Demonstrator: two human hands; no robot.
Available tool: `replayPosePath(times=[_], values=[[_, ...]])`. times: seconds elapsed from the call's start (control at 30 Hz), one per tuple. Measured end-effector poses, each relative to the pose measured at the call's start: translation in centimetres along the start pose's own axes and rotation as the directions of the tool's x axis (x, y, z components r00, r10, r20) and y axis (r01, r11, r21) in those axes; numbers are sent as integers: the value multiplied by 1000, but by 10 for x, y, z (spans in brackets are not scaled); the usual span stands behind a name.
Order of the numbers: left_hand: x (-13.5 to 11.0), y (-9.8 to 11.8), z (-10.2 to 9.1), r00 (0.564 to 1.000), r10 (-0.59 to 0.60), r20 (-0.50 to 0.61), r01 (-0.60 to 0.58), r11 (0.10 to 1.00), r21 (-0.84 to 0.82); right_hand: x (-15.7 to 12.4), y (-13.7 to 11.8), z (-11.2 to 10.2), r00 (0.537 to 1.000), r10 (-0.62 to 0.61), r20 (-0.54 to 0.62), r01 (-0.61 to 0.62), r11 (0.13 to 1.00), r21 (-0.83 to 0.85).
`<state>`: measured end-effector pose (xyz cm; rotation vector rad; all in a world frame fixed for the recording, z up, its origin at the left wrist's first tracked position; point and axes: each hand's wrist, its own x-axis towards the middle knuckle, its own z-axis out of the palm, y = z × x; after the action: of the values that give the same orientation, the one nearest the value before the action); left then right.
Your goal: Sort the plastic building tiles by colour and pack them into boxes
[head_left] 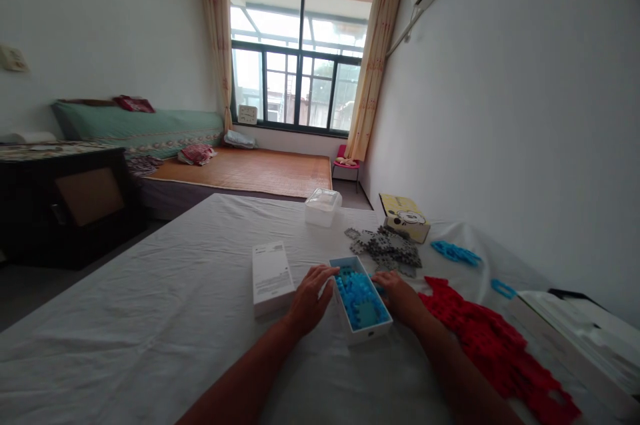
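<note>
A white open box point(371, 334) stands on the cloth, holding blue interlocking plastic pieces point(357, 292) and several teal ones. On its left side is my left hand point(313, 295), fingers stretched and thumb apart, with the fingertips at the rim. My right hand point(397, 293) is at the opposite side, its fingers curled. A bit of a blue-teal piece point(380, 291) shows at its fingertips, mostly hidden by the hand. Left of my left hand lies a white box lid point(273, 272) with small print on it.
Grey interlocking pieces point(387, 248) are heaped behind the box, near a yellow cartoon box point(405, 217) and a clear plastic container point(323, 207). Red pieces point(480, 325) spread on the right. Blue pieces point(455, 253) lie beyond them, beside a white box point(575, 338).
</note>
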<state>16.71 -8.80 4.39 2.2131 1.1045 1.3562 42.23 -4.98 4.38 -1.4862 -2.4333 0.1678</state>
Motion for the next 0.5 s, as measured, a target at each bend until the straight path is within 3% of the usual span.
replayPosePath(times=[0.2, 0.3, 0.4, 0.5], values=[[-2, -1, 3, 999, -12, 43, 12, 1000, 4, -4, -5, -2, 999, 42, 30, -40, 997, -66], [-2, -4, 4, 999, -24, 44, 24, 1000, 14, -7, -1, -9, 988, 118, -99, -127, 987, -96], [-4, -8, 6, 998, -45, 39, 45, 999, 23, -6, -5, -24, 942, 169, -289, -154, 985, 72], [-5, -12, 8, 997, -67, 40, 66, 997, 28, 2, -24, -41, 965, 53, -257, 19, 962, 271]])
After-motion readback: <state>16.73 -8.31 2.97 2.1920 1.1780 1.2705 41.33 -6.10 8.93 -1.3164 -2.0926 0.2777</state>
